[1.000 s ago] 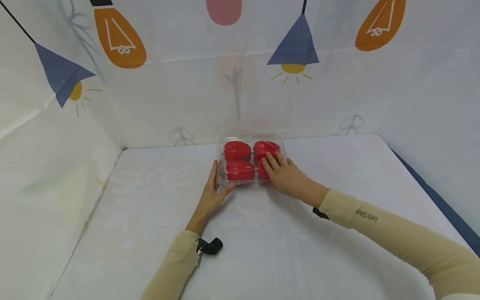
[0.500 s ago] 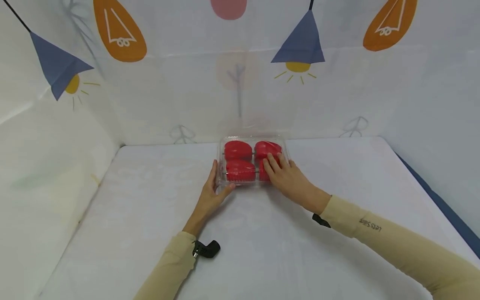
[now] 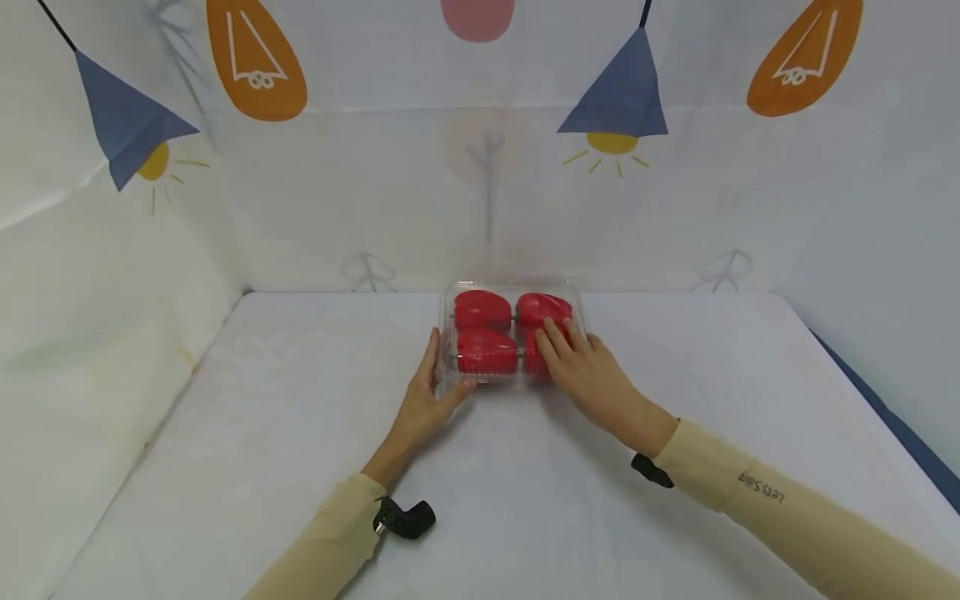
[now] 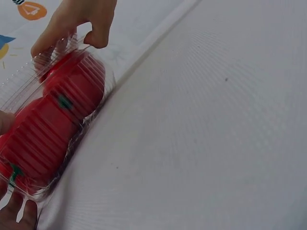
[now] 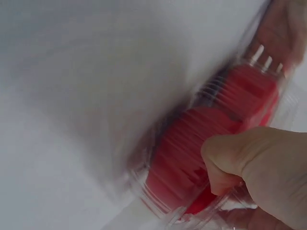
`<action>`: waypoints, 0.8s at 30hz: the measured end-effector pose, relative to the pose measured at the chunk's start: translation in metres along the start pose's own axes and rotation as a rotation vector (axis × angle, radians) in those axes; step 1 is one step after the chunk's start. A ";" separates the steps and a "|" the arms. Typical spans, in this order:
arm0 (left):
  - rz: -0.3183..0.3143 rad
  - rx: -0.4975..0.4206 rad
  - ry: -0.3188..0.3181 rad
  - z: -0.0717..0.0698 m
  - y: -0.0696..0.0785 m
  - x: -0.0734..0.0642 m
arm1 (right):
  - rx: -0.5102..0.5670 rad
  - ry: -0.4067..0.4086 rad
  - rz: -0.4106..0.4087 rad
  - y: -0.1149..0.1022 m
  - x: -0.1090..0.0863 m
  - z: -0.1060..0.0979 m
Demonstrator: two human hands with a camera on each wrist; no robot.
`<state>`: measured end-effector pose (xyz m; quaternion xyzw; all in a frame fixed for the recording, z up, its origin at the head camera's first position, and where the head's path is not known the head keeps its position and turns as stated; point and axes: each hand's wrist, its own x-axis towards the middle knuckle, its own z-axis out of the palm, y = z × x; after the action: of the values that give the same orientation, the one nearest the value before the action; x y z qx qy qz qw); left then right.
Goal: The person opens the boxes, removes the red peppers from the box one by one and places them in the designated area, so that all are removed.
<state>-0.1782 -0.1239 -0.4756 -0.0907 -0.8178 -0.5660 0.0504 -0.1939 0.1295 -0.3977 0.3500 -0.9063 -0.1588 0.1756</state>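
Observation:
A clear ridged plastic clamshell box (image 3: 513,288) holds several red peppers (image 3: 486,350), and green stems show through its wall in the left wrist view. It sits at the back of the table, near the middle. My left hand (image 3: 422,410) grips the box's left end, fingers along the side and thumb at the front corner. Over the right end, my right hand (image 3: 597,385) holds the box, its fingers on the lid and side, partly covering the peppers there. In the right wrist view, my right thumb (image 5: 225,151) lies bent over the blurred box.
The white table (image 3: 517,492) meets a white fabric wall (image 3: 390,183) right behind the box. Printed lamps and bulbs decorate that backdrop. More fabric (image 3: 90,358) rises along the left. A dark blue strip (image 3: 900,417) runs beyond the right table edge.
Both hands keep nearly the same hold on the box. The whole head view has shifted slightly; the box and hands appear a little lower and further right in it.

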 end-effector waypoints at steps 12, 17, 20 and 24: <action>0.042 -0.103 -0.031 0.005 -0.001 -0.018 | 0.547 -0.074 0.120 0.012 -0.019 -0.005; -0.007 -0.169 -0.047 0.003 0.003 -0.011 | 0.771 -0.081 0.158 0.038 -0.012 -0.023; -0.043 -0.201 -0.024 0.001 0.005 -0.006 | 0.849 0.035 0.150 0.051 -0.008 -0.027; -0.057 -0.229 0.001 -0.003 0.005 -0.002 | 0.866 0.230 0.124 0.061 -0.003 -0.023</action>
<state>-0.1757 -0.1249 -0.4705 -0.0721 -0.7501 -0.6570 0.0241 -0.2169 0.1709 -0.3532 0.3517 -0.8831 0.2858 0.1215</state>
